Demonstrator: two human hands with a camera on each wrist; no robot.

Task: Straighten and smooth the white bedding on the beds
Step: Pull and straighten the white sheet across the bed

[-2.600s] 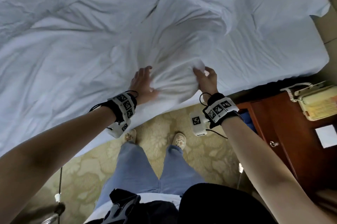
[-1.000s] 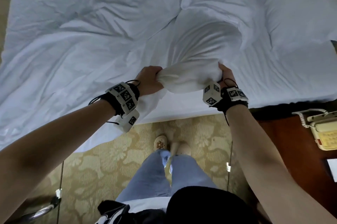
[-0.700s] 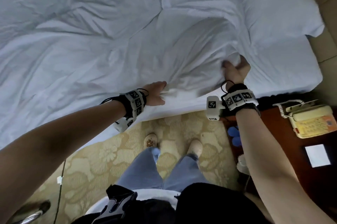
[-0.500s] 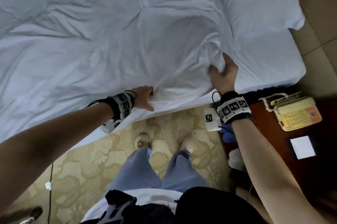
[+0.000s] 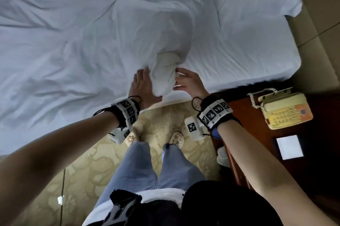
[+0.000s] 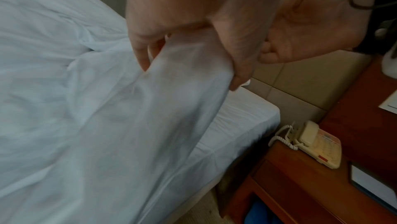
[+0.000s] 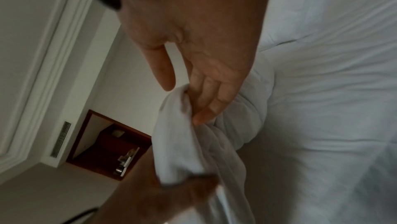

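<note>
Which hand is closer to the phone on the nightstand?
Right. The right hand touches the bunched duvet on the side facing the phone; the left hand holds the bunch's far side.

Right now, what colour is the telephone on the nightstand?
The telephone is pale yellow with an orange patch; head view.
</note>
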